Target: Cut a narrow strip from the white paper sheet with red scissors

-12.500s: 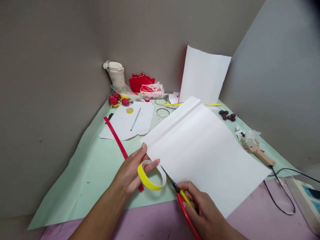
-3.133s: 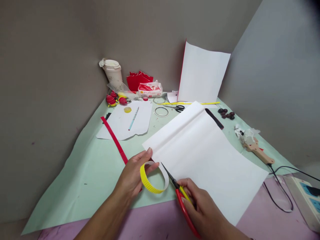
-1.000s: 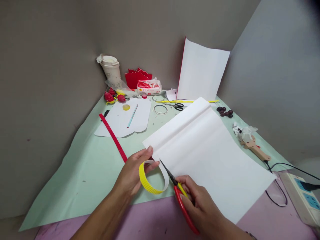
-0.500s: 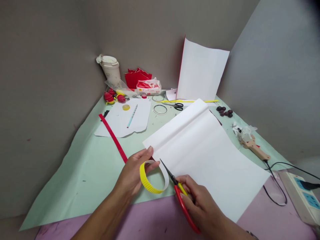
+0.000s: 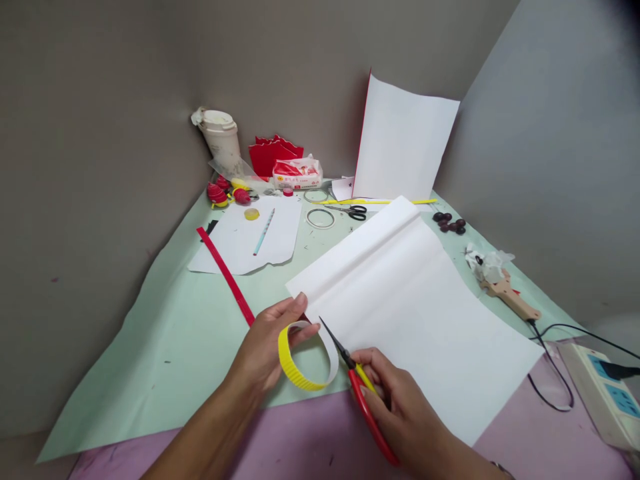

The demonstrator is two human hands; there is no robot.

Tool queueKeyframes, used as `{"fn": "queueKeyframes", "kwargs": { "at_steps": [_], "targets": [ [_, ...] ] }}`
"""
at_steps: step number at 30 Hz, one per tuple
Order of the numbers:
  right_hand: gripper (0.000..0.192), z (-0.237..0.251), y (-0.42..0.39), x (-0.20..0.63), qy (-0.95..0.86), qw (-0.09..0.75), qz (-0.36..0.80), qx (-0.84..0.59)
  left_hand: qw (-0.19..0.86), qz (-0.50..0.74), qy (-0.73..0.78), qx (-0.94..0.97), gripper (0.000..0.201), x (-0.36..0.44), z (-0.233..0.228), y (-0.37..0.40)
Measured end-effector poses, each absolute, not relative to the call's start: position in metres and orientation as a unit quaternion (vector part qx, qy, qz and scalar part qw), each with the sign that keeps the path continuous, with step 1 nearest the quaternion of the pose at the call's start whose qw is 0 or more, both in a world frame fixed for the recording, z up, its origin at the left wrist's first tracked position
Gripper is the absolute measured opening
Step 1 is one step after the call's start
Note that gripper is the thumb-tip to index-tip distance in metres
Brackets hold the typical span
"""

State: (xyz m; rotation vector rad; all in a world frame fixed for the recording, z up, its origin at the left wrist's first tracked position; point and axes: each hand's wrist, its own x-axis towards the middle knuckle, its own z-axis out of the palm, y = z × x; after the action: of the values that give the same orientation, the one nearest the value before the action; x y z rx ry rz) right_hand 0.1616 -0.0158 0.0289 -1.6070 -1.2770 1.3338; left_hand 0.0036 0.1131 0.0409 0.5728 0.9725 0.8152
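My left hand (image 5: 263, 348) pinches a curled yellow ribbed paper strip (image 5: 299, 371), white on its inner face, just above the near edge of the green mat (image 5: 170, 333). My right hand (image 5: 400, 407) grips red-handled scissors (image 5: 360, 393). Their black blades point up and left, with the tips close to the strip's loop. A large white sheet (image 5: 415, 313) with a lengthwise fold lies to the right of both hands, its near left corner by my left thumb.
A long red strip (image 5: 225, 275) runs back from my left hand. Farther back lie a white cut sheet with a pencil (image 5: 263, 231), wire rings (image 5: 320, 218), black scissors (image 5: 353, 212) and a lidded cup (image 5: 220, 137). At right sit a wooden-handled tool (image 5: 510, 297) and power strip (image 5: 603, 393).
Hardly anything has moved: both hands keep the same hold on the strip and scissors, and the large white sheet has shifted only slightly on the mat.
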Motion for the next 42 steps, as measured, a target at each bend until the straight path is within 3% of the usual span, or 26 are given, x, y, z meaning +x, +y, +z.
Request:
{"fn": "queueKeyframes", "kwargs": {
  "at_steps": [42],
  "targets": [
    [0.012, 0.033, -0.016, 0.165, -0.505, 0.336, 0.51, -0.61, 0.774, 0.354, 0.446, 0.277, 0.019, 0.004, 0.042, 0.112]
  ]
}}
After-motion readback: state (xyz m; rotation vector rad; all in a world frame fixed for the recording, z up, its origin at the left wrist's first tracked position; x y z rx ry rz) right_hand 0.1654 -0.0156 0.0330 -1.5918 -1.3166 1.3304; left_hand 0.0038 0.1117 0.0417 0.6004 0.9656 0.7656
